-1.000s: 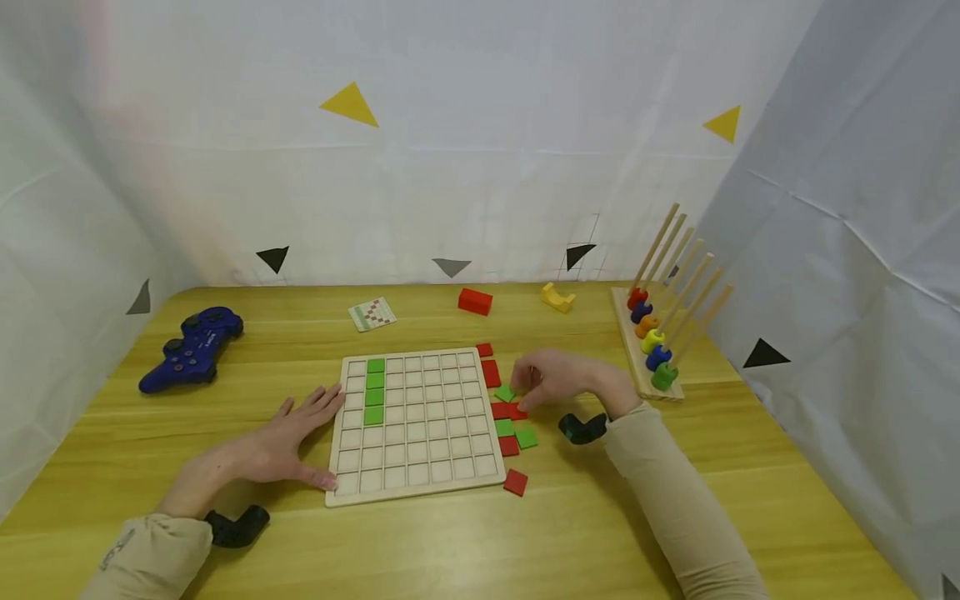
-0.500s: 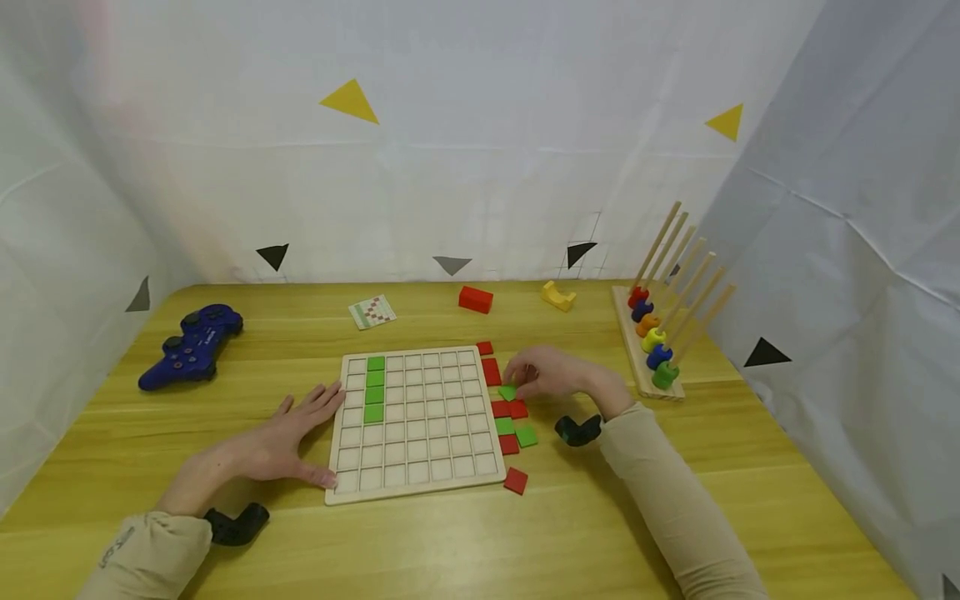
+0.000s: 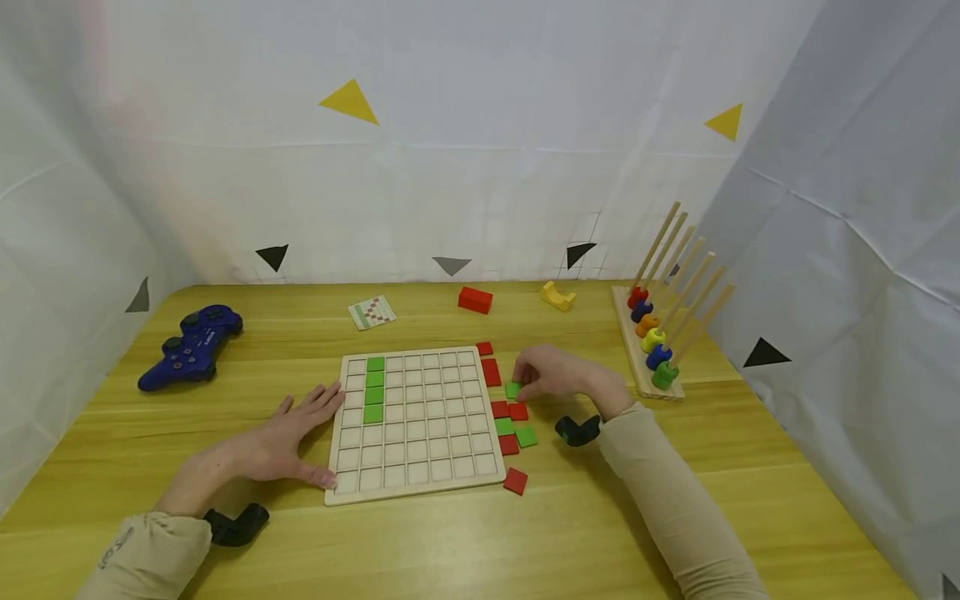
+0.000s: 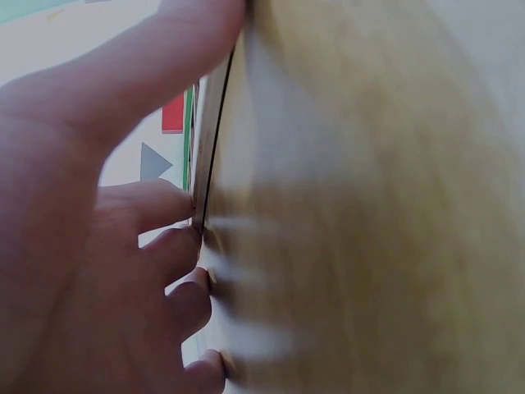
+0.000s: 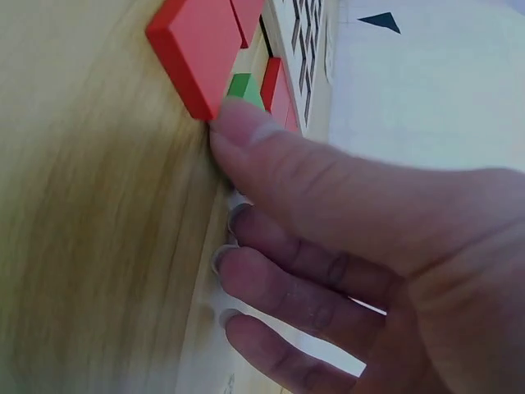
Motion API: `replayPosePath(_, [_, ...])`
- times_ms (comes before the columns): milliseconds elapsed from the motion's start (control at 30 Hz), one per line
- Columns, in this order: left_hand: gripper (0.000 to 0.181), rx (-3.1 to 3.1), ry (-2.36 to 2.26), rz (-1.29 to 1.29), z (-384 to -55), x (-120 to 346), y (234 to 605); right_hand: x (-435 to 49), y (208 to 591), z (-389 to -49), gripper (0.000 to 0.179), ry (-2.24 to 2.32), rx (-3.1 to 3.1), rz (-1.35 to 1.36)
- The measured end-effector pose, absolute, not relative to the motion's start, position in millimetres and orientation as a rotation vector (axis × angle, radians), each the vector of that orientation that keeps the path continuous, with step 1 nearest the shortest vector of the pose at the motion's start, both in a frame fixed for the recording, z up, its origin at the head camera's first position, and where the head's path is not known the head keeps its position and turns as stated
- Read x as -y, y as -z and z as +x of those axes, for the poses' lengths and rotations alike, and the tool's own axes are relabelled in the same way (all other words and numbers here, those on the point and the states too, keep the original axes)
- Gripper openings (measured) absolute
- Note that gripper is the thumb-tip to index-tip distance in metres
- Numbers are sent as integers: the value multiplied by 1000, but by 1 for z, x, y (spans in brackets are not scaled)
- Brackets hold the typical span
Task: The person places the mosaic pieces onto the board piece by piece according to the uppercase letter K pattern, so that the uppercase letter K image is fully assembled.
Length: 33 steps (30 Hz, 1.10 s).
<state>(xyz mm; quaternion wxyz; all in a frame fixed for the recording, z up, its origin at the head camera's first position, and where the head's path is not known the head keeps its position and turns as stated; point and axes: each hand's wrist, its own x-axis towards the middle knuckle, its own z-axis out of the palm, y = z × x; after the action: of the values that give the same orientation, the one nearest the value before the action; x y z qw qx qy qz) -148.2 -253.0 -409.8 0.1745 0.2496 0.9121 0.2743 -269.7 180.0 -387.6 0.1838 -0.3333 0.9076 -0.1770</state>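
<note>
A wooden grid board (image 3: 431, 428) lies on the table, with three green tiles (image 3: 374, 395) in one column of its cells. At its left edge rests my left hand (image 3: 281, 446), fingers spread, thumb on the near corner; the left wrist view shows the fingertips (image 4: 190, 304) along the rim. Right of the board my right hand (image 3: 555, 375) pinches a green square tile (image 3: 512, 390) between thumb and curled fingers, low over the table. In the right wrist view the thumb partly hides this green tile (image 5: 244, 89), close to a red tile (image 5: 197, 53).
Several loose red tiles (image 3: 515, 481) and green tiles (image 3: 527, 436) lie along the board's right side. A pattern card (image 3: 372, 312), a red block (image 3: 476, 300) and a yellow arch (image 3: 557, 297) are behind it. A blue game controller (image 3: 192, 348) lies left; a peg stand (image 3: 647, 342) stands right.
My right hand goes left over the green tile, then draws back slightly right; the tile turns and shifts a little right, off the board's edge. The left hand stays in place.
</note>
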Motion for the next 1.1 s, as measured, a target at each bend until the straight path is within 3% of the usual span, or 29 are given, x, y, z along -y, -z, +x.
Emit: replayPosePath(1100, [119, -2590, -770, 711, -148, 253, 411, -187, 381, -274, 17, 605, -2644, -953])
